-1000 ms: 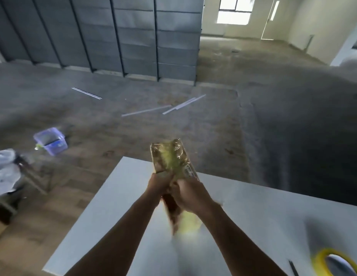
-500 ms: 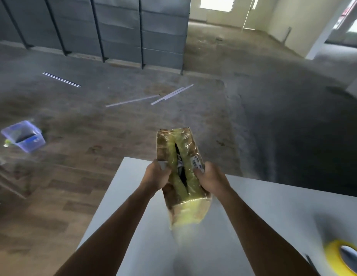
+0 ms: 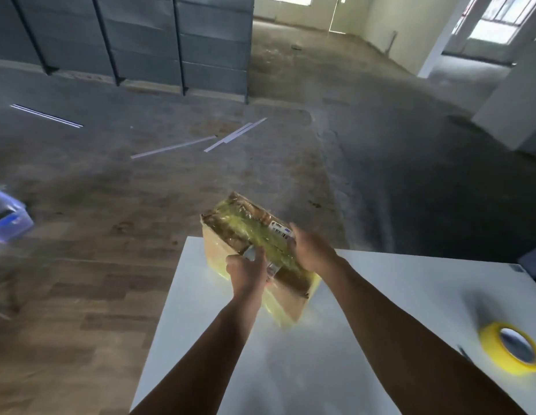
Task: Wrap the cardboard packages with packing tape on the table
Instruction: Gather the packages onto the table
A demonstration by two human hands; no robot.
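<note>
A cardboard package (image 3: 248, 235), wrapped in yellowish tape and carrying a barcode label, is held tilted above the far left corner of the white table (image 3: 365, 295). My left hand (image 3: 247, 272) grips its near left side, fingers curled over the top edge. My right hand (image 3: 310, 250) grips the right side by the label. A roll of yellow packing tape (image 3: 512, 348) lies flat on the table at the right, apart from both hands.
A dark thin object (image 3: 466, 353) lies just left of the tape roll. A blue plastic bin (image 3: 7, 217) sits on the floor at far left. White strips (image 3: 201, 142) lie on the floor beyond the table. Grey partition panels (image 3: 141, 40) stand at the back.
The package has turned from standing on end to lying tilted with its long side across. Both hands shifted with it, and the view has moved left and down.
</note>
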